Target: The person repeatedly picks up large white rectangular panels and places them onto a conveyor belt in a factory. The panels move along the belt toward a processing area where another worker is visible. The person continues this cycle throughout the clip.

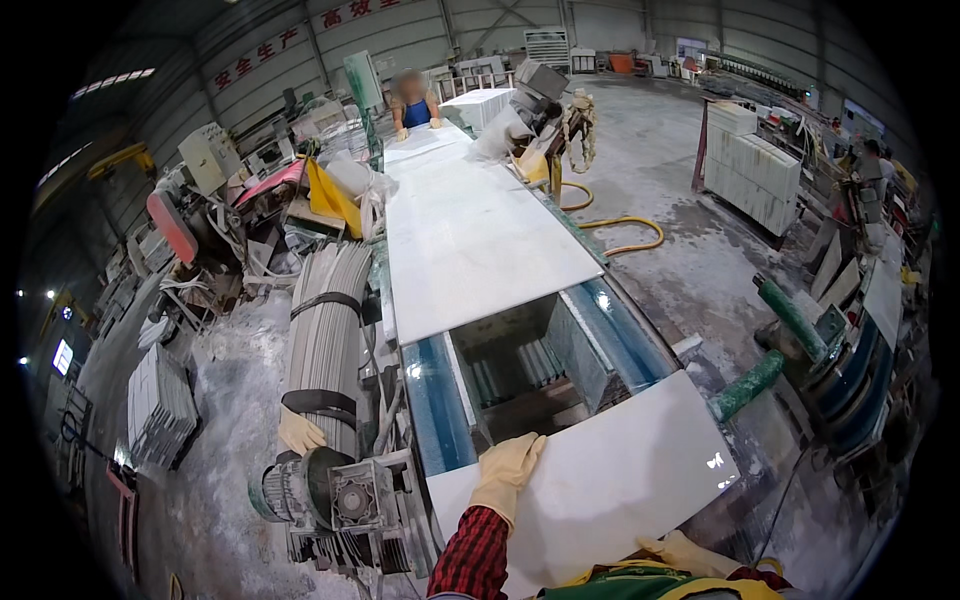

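A white stone slab [610, 470] lies across the near end of a conveyor, its surface smooth and slightly shiny. My left hand [507, 478], in a cream glove, grips its far edge with the fingers curled over. At the near right edge, my right hand [692, 553], also gloved, holds the slab; most of its fingers are hidden. Beyond an open gap, a longer white slab [480, 235] rests on the same conveyor. Blue wet belts [620, 330] show along both sides of the gap.
A motor [300, 490] and a strapped bundle of thin strips [325, 330] stand left, with a loose glove [300, 431]. A person [412, 105] works at the conveyor's far end. A yellow hose [640, 222] lies right. Stacked slabs [160, 405] sit on the left floor.
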{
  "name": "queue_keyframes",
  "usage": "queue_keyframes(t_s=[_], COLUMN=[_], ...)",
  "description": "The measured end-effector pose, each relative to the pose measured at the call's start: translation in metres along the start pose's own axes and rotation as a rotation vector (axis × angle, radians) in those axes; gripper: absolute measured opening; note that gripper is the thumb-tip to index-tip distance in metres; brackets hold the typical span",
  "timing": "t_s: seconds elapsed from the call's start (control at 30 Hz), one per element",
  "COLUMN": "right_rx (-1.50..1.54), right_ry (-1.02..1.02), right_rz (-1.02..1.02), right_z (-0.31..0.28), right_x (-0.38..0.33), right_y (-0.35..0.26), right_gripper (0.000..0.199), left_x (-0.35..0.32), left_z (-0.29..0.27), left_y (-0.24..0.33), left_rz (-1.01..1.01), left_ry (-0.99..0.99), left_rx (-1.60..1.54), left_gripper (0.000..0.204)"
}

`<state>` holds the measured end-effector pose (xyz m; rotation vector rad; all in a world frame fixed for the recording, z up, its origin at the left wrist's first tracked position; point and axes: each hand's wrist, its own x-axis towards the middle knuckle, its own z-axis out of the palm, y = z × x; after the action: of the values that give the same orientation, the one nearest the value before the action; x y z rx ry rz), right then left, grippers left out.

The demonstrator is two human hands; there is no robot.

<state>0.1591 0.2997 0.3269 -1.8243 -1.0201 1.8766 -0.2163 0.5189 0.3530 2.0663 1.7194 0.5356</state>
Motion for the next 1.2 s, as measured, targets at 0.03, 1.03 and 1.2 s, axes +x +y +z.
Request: queue_keyframes(t_s=[0.03, 1.03, 1.2], right_rx=[0.083, 0.778, 0.766], right_ry=[0.034, 0.021, -0.033], right_rz=[0.057, -0.196, -0.171], right_z=[0.009, 0.023, 0.019], right_x=[-0.015, 0.006, 0.008], right_y=[-0.026, 0.038, 0.045], right_gripper=[0.061, 0.048, 0.049], left_x=[0.0, 0.017, 0.01], left_z=[0.0, 0.013, 0.008], left_y=[0.0, -0.003, -0.005], left_rz=[-0.003, -0.232, -0.268], left_ry=[-0.013, -0.419, -0.419], left_rx=[-0.004, 0.078, 0.07], left_gripper=[0.05, 0.088, 0.089])
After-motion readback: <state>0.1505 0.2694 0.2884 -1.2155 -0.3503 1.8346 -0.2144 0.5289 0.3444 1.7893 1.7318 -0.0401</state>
